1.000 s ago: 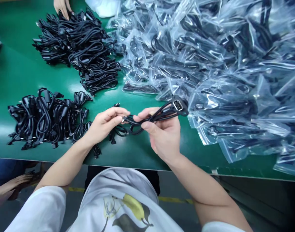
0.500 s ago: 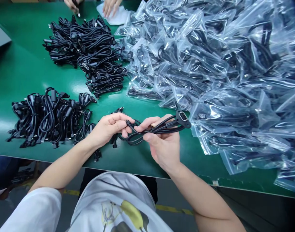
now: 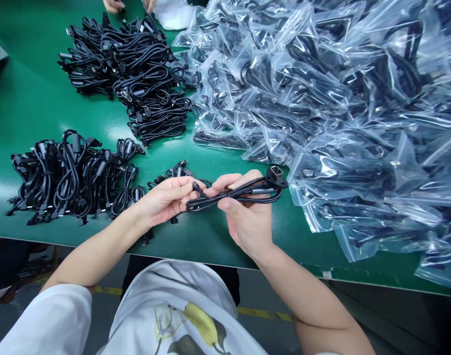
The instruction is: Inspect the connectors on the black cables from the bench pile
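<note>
One bundle of black cable [image 3: 234, 194] is above the green table [image 3: 218, 241], and my right hand [image 3: 249, 222] holds it by the middle, with the squarish connector [image 3: 274, 172] standing out at one end. My left hand [image 3: 168, 199] pinches near the other tip [image 3: 195, 187], which I cannot see so clearly. Bagged cables [image 3: 358, 172] lie to the right, a loose cable pile [image 3: 72, 177] to the left

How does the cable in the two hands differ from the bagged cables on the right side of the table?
The cable is bare, while the bagged cables are inside clear plastic. The cable is held by the left hand and right hand; the bagged cables lie heaped on the table. The cable is one bundle, but the bagged cables are many. Both look dark.
</note>
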`<state>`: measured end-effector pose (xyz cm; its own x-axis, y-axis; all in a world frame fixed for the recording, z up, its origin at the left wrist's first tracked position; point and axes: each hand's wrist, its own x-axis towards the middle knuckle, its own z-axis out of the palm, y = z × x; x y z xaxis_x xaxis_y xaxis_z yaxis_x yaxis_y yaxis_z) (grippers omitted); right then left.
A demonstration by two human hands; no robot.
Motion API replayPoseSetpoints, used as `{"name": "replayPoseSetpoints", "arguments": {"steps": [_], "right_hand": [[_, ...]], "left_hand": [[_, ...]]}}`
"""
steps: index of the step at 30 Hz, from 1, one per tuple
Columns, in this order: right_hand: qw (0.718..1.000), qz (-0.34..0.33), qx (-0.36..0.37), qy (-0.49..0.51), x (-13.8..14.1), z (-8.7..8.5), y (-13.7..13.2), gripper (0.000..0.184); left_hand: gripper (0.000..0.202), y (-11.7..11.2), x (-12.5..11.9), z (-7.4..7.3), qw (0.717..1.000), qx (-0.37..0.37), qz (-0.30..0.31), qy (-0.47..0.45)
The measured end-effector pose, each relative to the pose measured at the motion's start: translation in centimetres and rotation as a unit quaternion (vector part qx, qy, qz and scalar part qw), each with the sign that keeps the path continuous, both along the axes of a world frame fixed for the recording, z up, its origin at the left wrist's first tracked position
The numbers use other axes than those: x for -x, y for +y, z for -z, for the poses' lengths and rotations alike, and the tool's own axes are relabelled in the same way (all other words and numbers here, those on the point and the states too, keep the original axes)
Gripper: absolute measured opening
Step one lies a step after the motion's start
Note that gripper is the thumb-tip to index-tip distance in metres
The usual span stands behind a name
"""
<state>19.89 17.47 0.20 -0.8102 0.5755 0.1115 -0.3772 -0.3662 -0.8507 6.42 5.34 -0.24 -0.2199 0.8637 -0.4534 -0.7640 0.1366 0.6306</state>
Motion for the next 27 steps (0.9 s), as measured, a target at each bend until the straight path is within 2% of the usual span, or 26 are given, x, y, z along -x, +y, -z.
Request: {"name": "replayPoseSetpoints", "arguments": {"steps": [7, 10, 12, 14, 16, 19, 21, 24, 27], "right_hand": [[1.000, -0.009, -0.009, 0.012, 0.0, -0.1, 0.4, 0.032], [0.991, -0.106, -0.086, 0.004, -0.4, -0.8, 1.7, 0.026], [0.976, -0.153, -0.152, -0.014, -0.6, -1.2, 2.5, 0.014], [0.971, -0.135, -0.192, -0.038, -0.6, -1.2, 3.1, 0.004], [0.970, -0.118, -0.206, -0.059, -0.3, -0.8, 3.1, 0.008], [0.960, -0.156, -0.217, -0.082, 0.1, 0.0, 2.6, 0.012], [0.958, -0.155, -0.225, -0.090, 0.3, 0.3, 2.2, 0.008], [0.957, -0.115, -0.244, -0.107, 0.4, 0.5, 1.7, 0.006], [0.945, -0.076, -0.299, -0.107, 0.4, 0.7, 1.4, 0.007]], "left_hand": [[0.037, 0.0, -0.1, -0.1, 1.000, 0.008, -0.004, -0.004], [0.036, -0.2, 0.1, -0.4, 0.999, -0.004, -0.011, 0.042], [0.036, -0.4, 0.2, -0.8, 0.997, -0.015, -0.001, 0.072], [0.039, -0.6, 0.2, -1.1, 0.996, -0.019, 0.029, 0.087], [0.042, -0.7, 0.2, -1.1, 0.993, -0.016, 0.063, 0.095], [0.046, -0.7, 0.0, -0.7, 0.990, -0.003, 0.089, 0.113], [0.048, -0.6, -0.1, -0.4, 0.986, 0.009, 0.090, 0.139], [0.049, -0.3, -0.2, -0.1, 0.984, 0.014, 0.076, 0.161], [0.050, -0.1, -0.3, 0.0, 0.986, 0.016, 0.062, 0.155]]}}
